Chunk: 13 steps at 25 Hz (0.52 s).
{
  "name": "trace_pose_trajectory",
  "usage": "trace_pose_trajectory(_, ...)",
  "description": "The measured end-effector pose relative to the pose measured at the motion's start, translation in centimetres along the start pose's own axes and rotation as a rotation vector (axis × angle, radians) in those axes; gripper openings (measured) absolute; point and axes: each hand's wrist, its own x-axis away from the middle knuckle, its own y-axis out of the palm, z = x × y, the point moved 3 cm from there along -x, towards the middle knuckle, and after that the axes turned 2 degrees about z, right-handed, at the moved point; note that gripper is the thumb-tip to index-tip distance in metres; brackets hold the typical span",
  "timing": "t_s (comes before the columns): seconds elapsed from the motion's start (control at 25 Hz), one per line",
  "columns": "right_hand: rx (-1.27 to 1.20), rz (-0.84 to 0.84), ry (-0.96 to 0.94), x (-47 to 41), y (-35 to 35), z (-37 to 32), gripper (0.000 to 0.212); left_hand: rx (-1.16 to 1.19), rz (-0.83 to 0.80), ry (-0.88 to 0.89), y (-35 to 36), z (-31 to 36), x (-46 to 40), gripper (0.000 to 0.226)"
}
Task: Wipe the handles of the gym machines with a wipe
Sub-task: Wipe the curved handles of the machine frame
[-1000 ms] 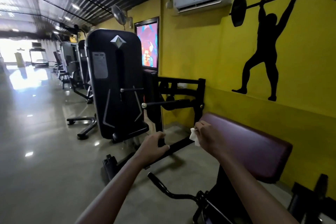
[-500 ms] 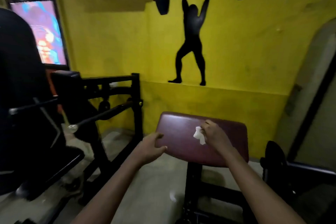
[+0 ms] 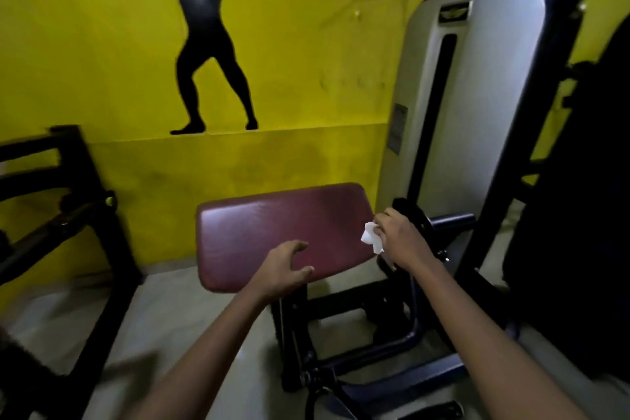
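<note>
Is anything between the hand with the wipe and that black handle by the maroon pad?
Nothing visible. The right hand pinches the wipe beside the pad's right edge, right in front of the black handle. The left hand hovers apart over the pad's front.

Pale polished floor (image 3: pixel 177 310), bearing a black machine frame (image 3: pixel 344 314) at 6 o'clock under a maroon pad (image 3: pixel 272 225), black rack (image 3: pixel 68 215) at 9 o'clock.
</note>
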Motion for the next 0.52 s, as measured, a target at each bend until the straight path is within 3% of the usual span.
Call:
trace_pose_trajectory(0.24,0.047,0.026,0.263,2.3,-0.2,1.9,0.003,0.030,-0.223,0.128,3.2,-0.6,-2.9,0.072)
trace_pose_trajectory(0.52,0.135,0.046,0.549,6.8,0.4,0.9,0.009,0.095,-0.395,0.329,5.7,-2.0,-5.4,0.058)
